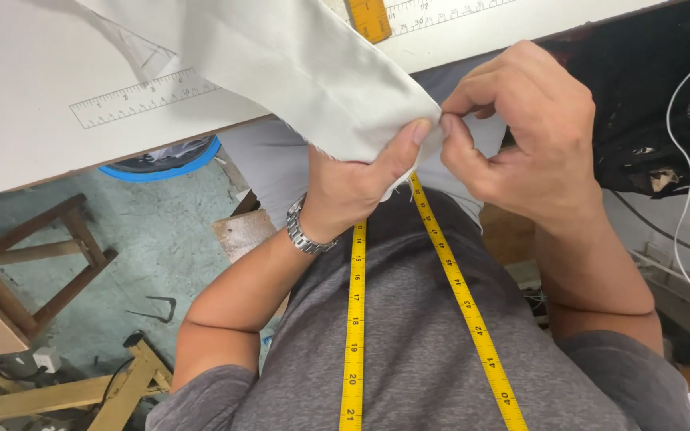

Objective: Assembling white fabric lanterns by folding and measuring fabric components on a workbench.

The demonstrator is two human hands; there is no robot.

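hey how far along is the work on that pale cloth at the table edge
Done: the pale cloth is laid on the white table, and a yellow tape measure hangs over the person's grey shirt. In hand: the left hand and right hand both pinch the cloth's corner between fingertips. Left: no stitching, pins or cut marks show at that corner.

Both hands (left [361,172], right [521,132]) meet fingertip to fingertip, pinched, elbows bent.
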